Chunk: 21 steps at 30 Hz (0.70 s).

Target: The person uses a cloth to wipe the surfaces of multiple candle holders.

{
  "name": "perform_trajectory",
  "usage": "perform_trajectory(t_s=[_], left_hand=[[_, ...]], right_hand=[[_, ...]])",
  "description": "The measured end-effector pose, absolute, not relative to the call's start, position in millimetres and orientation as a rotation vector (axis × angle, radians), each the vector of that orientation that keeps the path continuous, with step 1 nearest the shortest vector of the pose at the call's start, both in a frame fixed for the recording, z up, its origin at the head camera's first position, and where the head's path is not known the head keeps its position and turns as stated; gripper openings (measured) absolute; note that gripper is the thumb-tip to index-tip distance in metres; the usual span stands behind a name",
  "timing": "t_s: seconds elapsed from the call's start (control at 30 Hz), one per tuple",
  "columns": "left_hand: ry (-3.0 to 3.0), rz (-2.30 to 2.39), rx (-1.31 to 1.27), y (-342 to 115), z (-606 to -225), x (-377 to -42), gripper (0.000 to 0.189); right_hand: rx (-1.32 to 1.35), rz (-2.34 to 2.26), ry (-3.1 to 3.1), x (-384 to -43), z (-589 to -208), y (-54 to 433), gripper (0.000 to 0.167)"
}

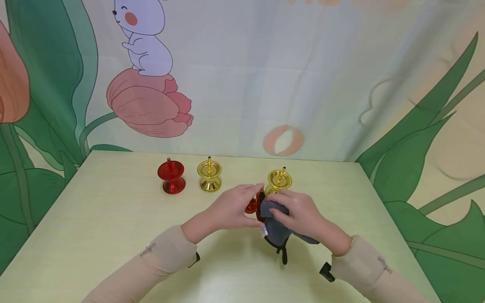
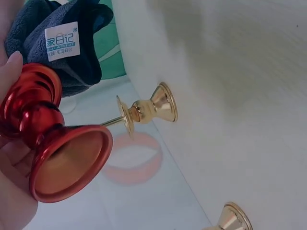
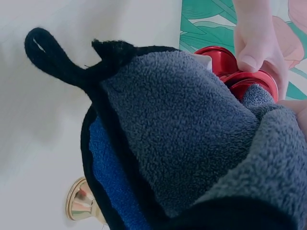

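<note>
My left hand (image 1: pixel 235 207) grips a red metal candle holder (image 2: pixel 41 120), tipped on its side above the table with its hollow base toward the left wrist camera. In my right hand (image 1: pixel 301 212) is a grey-blue towelling cloth (image 3: pixel 182 115) with black edging, a hanging loop and a white label (image 2: pixel 62 41). The cloth is pressed against the cup end of the red holder, and its folds hide part of that end. Just behind the hands stands a gold candle holder (image 1: pixel 279 179), upright, its base partly covered by the right hand in the head view.
Another red candle holder (image 1: pixel 171 174) and a second gold one (image 1: pixel 209 173) stand upright at the back left of the pale table (image 1: pixel 125 210). A printed curtain (image 1: pixel 235 84) hangs behind the table's back edge.
</note>
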State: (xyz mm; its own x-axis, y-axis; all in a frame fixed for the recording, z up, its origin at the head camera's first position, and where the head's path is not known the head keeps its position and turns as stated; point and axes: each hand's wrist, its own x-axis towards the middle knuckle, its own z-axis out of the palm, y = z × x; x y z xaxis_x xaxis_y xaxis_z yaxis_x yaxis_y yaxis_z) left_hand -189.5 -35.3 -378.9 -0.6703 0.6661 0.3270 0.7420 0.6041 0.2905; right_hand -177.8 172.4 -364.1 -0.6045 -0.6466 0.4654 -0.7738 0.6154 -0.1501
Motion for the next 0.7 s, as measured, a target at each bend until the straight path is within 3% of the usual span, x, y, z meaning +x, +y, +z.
perform_trajectory(t_s=[0.4, 0.7], left_hand=[[-2.142, -0.278, -1.073, -28.3, -395.6, -186.1, 0.085], [-2.486, -0.444, -1.214, -37.5, -381.6, -188.3, 0.095]], right_hand=[[0.978, 0.798, -2.657, -177.0, -360.9, 169.8, 0.025], [1.106, 0.625, -2.519, -176.3, -367.5, 173.0, 0.023]])
